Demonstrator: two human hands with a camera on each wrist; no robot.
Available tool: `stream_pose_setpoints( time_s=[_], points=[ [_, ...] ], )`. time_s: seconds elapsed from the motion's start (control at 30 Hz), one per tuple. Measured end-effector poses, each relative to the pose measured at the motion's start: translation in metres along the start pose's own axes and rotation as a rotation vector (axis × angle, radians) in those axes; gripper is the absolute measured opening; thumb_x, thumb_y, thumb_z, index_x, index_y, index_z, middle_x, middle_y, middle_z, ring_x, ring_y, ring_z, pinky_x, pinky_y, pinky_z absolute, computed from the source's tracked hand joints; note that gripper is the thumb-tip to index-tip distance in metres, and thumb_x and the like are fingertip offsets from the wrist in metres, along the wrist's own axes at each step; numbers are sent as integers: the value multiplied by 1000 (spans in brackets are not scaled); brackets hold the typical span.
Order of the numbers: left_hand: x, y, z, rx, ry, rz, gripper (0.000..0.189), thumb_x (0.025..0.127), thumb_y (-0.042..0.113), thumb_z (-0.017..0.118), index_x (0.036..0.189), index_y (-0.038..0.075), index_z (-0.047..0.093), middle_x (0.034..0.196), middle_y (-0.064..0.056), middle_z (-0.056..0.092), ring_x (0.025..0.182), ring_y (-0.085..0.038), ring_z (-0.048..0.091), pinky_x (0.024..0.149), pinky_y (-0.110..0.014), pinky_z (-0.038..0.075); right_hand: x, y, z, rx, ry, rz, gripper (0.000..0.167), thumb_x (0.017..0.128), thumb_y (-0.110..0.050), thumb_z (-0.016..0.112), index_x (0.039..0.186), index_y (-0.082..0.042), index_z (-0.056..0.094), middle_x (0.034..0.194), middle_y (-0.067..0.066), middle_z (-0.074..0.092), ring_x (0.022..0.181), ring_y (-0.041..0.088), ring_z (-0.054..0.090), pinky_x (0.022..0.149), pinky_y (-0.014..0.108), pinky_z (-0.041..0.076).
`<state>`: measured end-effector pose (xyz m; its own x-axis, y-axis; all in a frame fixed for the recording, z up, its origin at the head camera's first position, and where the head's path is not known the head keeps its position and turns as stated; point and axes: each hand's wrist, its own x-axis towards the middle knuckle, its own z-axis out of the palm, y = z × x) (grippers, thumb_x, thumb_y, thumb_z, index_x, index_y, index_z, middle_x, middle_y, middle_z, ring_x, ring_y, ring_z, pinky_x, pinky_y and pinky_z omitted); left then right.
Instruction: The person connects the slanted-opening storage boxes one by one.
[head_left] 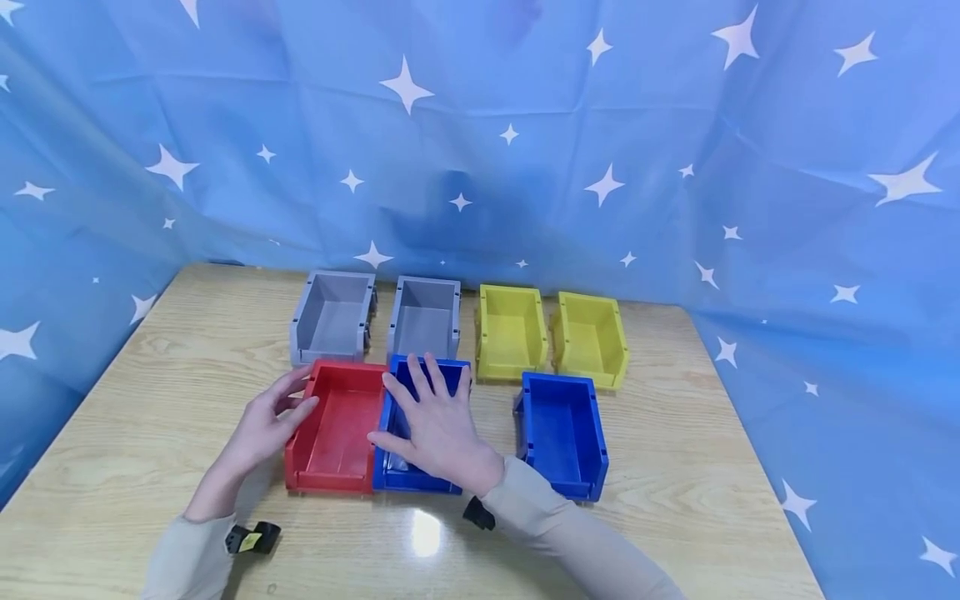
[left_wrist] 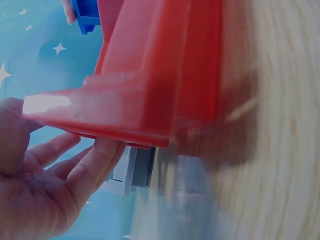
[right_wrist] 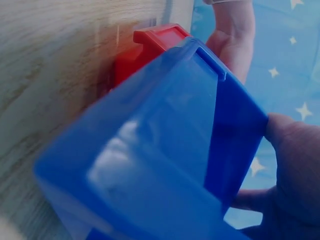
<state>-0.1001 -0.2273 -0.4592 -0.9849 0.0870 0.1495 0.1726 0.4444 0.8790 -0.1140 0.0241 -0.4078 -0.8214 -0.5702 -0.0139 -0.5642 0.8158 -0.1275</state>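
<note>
A red bin (head_left: 341, 429) and a blue bin (head_left: 408, 479) stand side by side on the table. My left hand (head_left: 266, 425) is at the red bin's left wall, its thumb at the rim and its fingers along the outside. The left wrist view shows those fingers (left_wrist: 95, 160) nearly straight against the red wall. Spread over the blue bin is my right hand (head_left: 442, 425), covering part of its inside. Its thumb reaches the rim where both bins meet, and the other fingers stretch toward the far rim. In the right wrist view, the right thumb (right_wrist: 280, 127) touches the blue rim.
Two grey bins (head_left: 333, 321) stand in a back row, with two yellow bins (head_left: 513, 333) to their right. Another blue bin (head_left: 562, 433) stands apart on the right. A blue curtain with stars (head_left: 480, 167) hangs behind the wooden table (head_left: 675, 467).
</note>
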Motion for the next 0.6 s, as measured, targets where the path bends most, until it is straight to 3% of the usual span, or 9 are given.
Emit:
stream_pose_setpoints(
  time_s=[0.3, 0.6],
  points=[
    [0, 1, 1, 1, 9, 10, 52, 90, -2, 58, 138, -5, 39, 125, -32, 50, 96, -42, 59, 71, -32, 55, 1, 1, 2, -2, -6, -1, 75, 88, -70, 33, 150, -27, 24, 156, 10, 14, 142, 34, 5, 100, 72, 4],
    [1, 0, 2, 2, 23, 33, 50, 89, -3, 58, 137, -6, 41, 123, -31, 52, 96, -40, 59, 73, -17, 49, 1, 2, 6, 8, -17, -6, 76, 88, -70, 32, 150, -27, 23, 156, 10, 12, 142, 35, 4, 99, 73, 3]
  ],
)
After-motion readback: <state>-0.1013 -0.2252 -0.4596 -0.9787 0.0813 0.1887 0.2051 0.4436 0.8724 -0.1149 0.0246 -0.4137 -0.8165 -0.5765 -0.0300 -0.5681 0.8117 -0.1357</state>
